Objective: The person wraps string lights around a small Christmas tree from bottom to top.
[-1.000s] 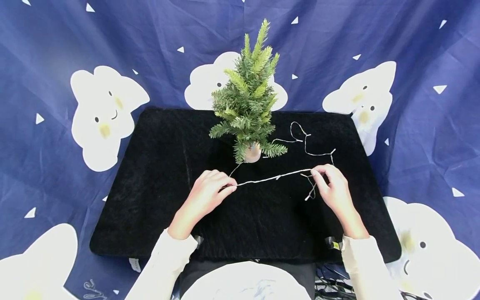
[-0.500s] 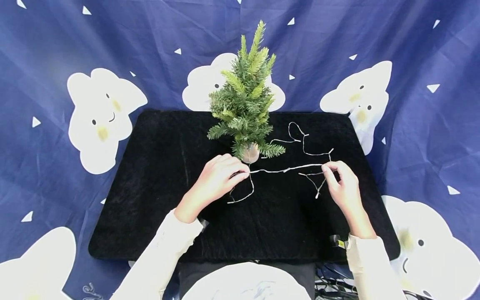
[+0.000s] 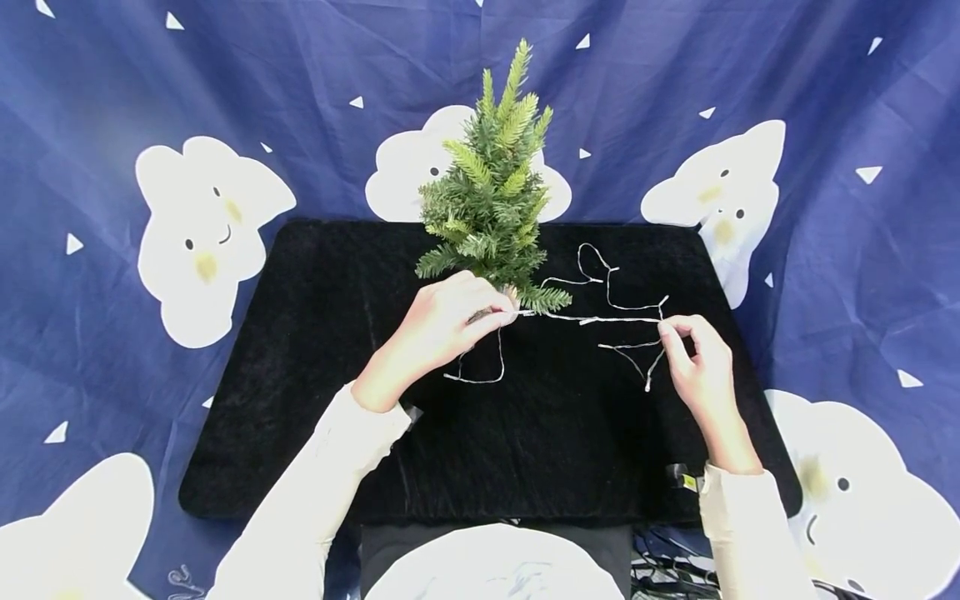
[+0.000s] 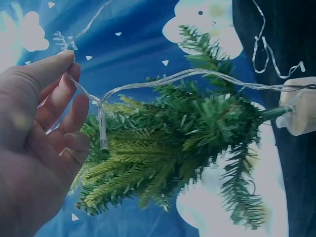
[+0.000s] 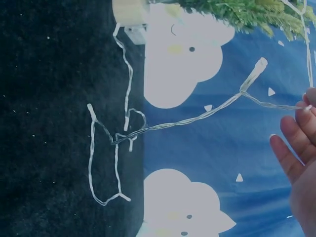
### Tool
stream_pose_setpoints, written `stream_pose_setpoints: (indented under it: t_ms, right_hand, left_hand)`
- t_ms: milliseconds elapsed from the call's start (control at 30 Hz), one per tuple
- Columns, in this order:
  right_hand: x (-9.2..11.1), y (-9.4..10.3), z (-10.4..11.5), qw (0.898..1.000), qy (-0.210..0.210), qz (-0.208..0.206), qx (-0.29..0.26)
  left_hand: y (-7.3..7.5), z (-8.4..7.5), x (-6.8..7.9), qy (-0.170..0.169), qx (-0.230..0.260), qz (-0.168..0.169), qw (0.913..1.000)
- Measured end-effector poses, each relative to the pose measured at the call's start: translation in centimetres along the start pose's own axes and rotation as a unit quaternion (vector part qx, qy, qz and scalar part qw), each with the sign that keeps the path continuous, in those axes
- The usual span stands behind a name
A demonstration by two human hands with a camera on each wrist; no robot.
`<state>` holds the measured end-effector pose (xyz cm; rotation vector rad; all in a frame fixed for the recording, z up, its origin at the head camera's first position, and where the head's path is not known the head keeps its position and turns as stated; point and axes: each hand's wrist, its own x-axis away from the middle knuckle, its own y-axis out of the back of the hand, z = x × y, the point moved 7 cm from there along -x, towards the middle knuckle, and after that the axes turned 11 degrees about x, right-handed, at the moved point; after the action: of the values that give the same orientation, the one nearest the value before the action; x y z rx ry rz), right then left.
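A string of fairy lights (image 3: pixel 622 319) runs nearly straight between the two hands in the head view. The left hand (image 3: pixel 459 323) pinches it with thumb and fingertips, just in front of the base of a small artificial Christmas tree (image 3: pixel 487 200). Farther right, the right hand (image 3: pixel 702 358) pinches the same wire between thumb and index finger. A clear bulb (image 4: pixel 102 133) hangs off the wire beside the left fingers in the left wrist view. Another bulb (image 5: pixel 254 74) sits near the right fingertips. Most of the tree's pale base (image 3: pixel 513 297) is hidden behind the left hand.
Both hands are over a black cloth-covered table (image 3: pixel 300 400). More of the light string lies in loose loops (image 3: pixel 609 287) right of the tree, and a loop hangs below the left hand. A blue curtain (image 3: pixel 322 58) with cloud prints rises behind.
Left hand has moved away from the body and rightward, up to the tree's base. Right hand has shifted right and slightly farther away. The wire span between them has moved closer to the tree.
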<state>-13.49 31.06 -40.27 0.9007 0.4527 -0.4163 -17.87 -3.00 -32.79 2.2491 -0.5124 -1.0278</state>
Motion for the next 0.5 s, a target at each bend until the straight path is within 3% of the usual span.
stream_pose_setpoints:
  t_ms: [200,500]
  right_hand:
    - [-0.5,1.5,-0.4,0.998,-0.024,-0.061,0.01]
    - [-2.0,4.5,0.3,0.986,-0.048,-0.163,-0.001]
  left_hand:
    - [0.3,0.2,-1.4,0.027,-0.017,0.024,0.9992]
    - [-0.1,0.5,-1.7,0.044,-0.032,0.048,0.9974]
